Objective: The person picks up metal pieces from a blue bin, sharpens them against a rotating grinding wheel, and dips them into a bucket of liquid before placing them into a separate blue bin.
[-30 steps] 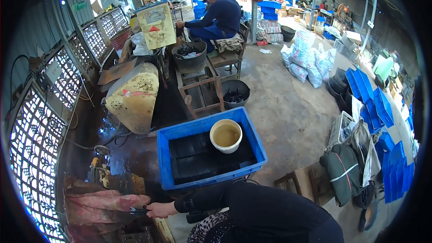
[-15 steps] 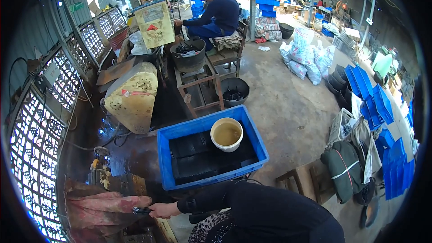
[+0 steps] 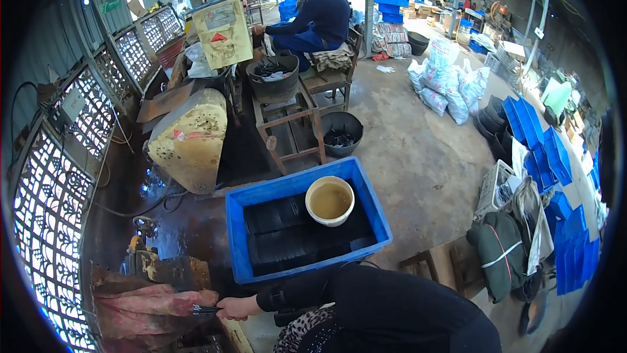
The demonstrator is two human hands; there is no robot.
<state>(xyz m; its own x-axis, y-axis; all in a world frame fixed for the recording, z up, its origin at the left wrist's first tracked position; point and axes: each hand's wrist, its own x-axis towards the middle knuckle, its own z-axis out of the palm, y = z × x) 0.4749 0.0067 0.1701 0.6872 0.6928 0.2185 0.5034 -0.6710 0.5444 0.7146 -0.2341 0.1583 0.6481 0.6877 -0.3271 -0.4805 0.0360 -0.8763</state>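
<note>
My right arm, in a black sleeve, reaches across to the lower left. The right hand (image 3: 238,308) is closed round one end of a small bundle of thin dark strips (image 3: 205,310), whose other end points left. What the strips are is too small to tell. Beyond their tips lies a stained pink cloth (image 3: 147,304), draped over a bench or machine; whether the strips touch it I cannot tell. My left hand does not show. In front of me stands a blue tray (image 3: 236,248) with rows of thin black pieces (image 3: 307,245) and a cream bucket (image 3: 330,201) of murky liquid.
A yellowish machine housing (image 3: 189,144) stands at the left, on wet floor. Ahead, a black tub (image 3: 273,77) rests on a wooden stand, with another tub (image 3: 339,134) beside it. A seated co-worker (image 3: 320,16) works beyond. Blue bins (image 3: 575,242) and sacks (image 3: 447,85) are at the right.
The view has shifted slightly. My right hand still holds the dark strips beside the pink cloth, with hardly any movement.
</note>
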